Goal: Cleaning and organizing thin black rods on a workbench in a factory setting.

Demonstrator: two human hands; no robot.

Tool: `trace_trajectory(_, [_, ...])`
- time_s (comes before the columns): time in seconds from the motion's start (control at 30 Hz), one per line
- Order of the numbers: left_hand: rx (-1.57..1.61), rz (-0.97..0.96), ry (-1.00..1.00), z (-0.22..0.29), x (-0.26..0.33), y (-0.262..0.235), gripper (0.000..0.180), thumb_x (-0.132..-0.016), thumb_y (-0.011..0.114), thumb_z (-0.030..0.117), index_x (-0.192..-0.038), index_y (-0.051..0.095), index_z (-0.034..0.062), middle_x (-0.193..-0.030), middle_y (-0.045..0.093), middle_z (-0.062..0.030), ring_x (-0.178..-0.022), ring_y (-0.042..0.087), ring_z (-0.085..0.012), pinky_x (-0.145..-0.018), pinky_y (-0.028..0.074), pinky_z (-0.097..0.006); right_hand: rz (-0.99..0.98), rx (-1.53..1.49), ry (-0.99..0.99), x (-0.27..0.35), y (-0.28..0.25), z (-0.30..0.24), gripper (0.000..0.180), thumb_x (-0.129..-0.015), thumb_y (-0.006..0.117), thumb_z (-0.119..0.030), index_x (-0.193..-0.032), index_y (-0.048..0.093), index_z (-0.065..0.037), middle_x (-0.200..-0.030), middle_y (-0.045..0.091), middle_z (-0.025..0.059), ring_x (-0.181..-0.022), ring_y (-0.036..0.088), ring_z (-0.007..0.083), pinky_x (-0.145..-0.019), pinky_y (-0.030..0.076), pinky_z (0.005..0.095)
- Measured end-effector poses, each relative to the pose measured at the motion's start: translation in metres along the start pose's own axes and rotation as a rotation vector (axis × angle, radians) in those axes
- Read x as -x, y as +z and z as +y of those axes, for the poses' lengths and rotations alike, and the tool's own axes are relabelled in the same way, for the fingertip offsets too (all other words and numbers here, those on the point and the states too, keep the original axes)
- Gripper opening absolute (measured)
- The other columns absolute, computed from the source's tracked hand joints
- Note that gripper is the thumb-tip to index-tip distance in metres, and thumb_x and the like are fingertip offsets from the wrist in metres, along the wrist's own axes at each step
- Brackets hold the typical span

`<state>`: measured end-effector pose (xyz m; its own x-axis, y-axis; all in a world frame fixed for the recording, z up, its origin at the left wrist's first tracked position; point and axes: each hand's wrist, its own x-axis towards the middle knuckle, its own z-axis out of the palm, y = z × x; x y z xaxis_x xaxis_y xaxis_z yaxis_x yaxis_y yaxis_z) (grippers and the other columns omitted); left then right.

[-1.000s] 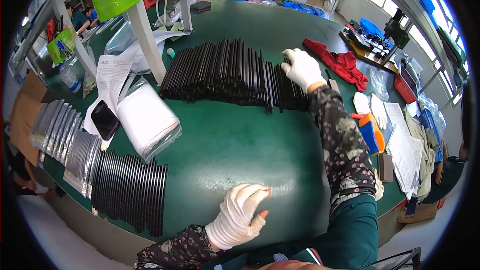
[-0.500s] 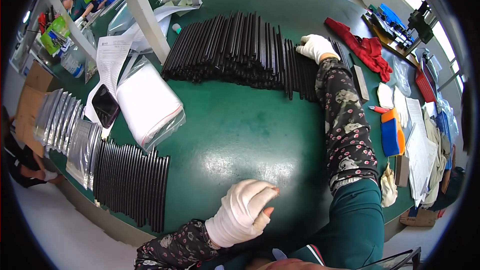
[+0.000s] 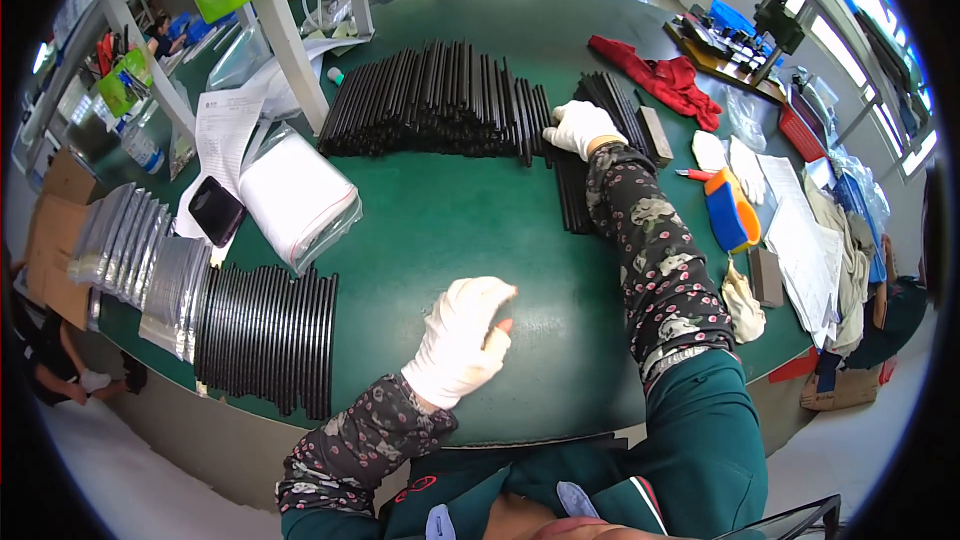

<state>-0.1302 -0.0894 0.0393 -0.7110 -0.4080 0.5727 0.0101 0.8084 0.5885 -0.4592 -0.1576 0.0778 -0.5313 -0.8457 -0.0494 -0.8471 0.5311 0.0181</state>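
Black rods (image 3: 430, 90), heaped across the far side of the worktop (image 3: 440, 210), with right hand (image 3: 583, 128) cupped over a bunch (image 3: 573, 202), tightness of grip impossible to tell, left hand (image 3: 460, 340) empty, loosely curled, unclenched; probably best handled parallel, ends even.

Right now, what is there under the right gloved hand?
Black rods show past the right hand on its far and near sides. Directly beneath it and the patterned sleeve, everything is covered.
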Motion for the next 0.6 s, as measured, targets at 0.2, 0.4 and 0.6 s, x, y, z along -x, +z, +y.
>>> trace_trajectory(0.2, [0.001, 0.069, -0.041, -0.014, -0.004, 0.003, 0.038, -0.071, 0.064, -0.006, -0.107, 0.059, 0.0016, -0.105, 0.06, -0.0155, -0.098, 0.06, -0.0334, -0.086, 0.049, -0.038, 0.425, -0.419, -0.21, 0.056, -0.035, 0.015, 0.045, -0.085, 0.056, -0.042, -0.113, 0.064, -0.008, -0.113, 0.063, 0.0175, -0.108, 0.059, 0.0326, -0.094, 0.046, 0.0404])
trace_trajectory(0.4, [0.223, 0.127, -0.261, -0.042, -0.013, 0.021, 0.034, -0.08, 0.064, -0.003, -0.112, 0.057, 0.0049, -0.107, 0.059, -0.0085, -0.091, 0.062, -0.0186, -0.081, 0.051, -0.03, 0.507, -0.544, 0.195, 0.133, -0.019, 0.055, 0.035, -0.084, 0.056, -0.039, -0.083, 0.068, -0.006, -0.084, 0.068, 0.0169, -0.085, 0.066, 0.0331, -0.079, 0.05, 0.0409])
trace_trajectory(0.6, [0.245, 0.067, -0.458, -0.074, -0.076, 0.062, 0.033, -0.086, 0.063, 0.01, -0.118, 0.057, 0.0031, -0.109, 0.067, -0.0115, -0.095, 0.066, -0.0198, -0.086, 0.052, -0.031, 0.376, -0.486, 0.324, 0.137, 0.043, 0.052, 0.06, -0.087, 0.055, -0.052, -0.111, 0.063, 0.003, -0.108, 0.065, 0.0247, -0.104, 0.061, 0.0378, -0.094, 0.046, 0.0435])
